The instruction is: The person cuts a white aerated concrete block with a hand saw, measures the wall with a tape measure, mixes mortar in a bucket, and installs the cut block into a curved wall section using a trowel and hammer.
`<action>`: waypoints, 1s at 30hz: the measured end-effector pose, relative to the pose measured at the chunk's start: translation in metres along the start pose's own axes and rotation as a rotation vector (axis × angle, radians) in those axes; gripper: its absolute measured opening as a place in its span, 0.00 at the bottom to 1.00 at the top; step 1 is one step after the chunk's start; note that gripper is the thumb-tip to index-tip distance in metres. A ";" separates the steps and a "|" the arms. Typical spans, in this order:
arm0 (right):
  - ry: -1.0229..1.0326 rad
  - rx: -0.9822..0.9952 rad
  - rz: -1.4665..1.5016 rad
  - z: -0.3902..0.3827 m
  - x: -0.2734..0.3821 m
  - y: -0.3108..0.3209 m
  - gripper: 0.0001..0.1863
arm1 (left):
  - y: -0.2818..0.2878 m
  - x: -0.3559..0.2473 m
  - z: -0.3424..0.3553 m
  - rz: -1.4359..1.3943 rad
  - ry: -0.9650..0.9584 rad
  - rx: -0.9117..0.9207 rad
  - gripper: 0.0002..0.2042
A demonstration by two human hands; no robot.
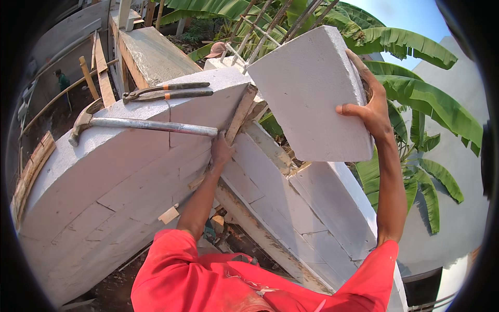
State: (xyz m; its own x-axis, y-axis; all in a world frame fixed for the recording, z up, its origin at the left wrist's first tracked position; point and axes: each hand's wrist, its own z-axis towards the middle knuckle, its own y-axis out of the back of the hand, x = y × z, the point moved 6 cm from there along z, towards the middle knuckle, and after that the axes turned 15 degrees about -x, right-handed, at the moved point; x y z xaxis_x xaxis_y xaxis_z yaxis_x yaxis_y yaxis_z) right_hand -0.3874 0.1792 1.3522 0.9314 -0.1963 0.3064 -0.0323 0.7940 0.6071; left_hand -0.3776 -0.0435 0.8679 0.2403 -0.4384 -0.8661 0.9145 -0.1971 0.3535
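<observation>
My right hand (370,106) grips a white lightweight concrete block (312,99) by its right edge. The thumb lies on the near face and the fingers go round the far side. The block is held up, tilted, above the right-hand block wall (291,200). My left hand (222,152) is closed at the lower end of an upright wooden plank (242,112) in the corner between the two walls; its fingers are partly hidden. Just above that hand ends the handle of a claw hammer (150,125), lying on top of the left block wall (130,182). Behind the hammer lie end-cutting pincers (169,92).
Steel rebar (265,34) rises behind the corner. A concrete ledge (156,54) runs away at the far left. Banana leaves (410,47) spread behind the block. A person in green (63,83) stands far left; another's cap (215,50) shows beyond the wall.
</observation>
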 end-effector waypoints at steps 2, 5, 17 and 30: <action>0.017 0.050 -0.037 0.007 -0.009 -0.012 0.61 | -0.001 0.001 0.003 0.065 -0.013 -0.012 0.35; 0.050 0.116 -0.042 0.012 -0.024 -0.028 0.57 | -0.005 0.008 0.011 0.131 0.072 0.110 0.34; -0.094 0.296 -0.172 0.005 -0.094 -0.066 0.55 | 0.069 0.035 -0.004 0.087 0.014 0.135 0.22; -0.152 0.389 -0.219 -0.010 -0.115 -0.100 0.54 | 0.088 0.050 -0.007 0.049 -0.030 0.105 0.24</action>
State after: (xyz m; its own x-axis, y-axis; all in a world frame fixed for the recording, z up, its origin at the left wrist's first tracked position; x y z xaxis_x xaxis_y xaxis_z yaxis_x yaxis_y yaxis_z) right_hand -0.4877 0.1284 1.2490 0.8690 -0.4398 0.2269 -0.0019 0.4556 0.8902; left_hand -0.2829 -0.0763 0.8535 0.2725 -0.4753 -0.8365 0.8625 -0.2646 0.4313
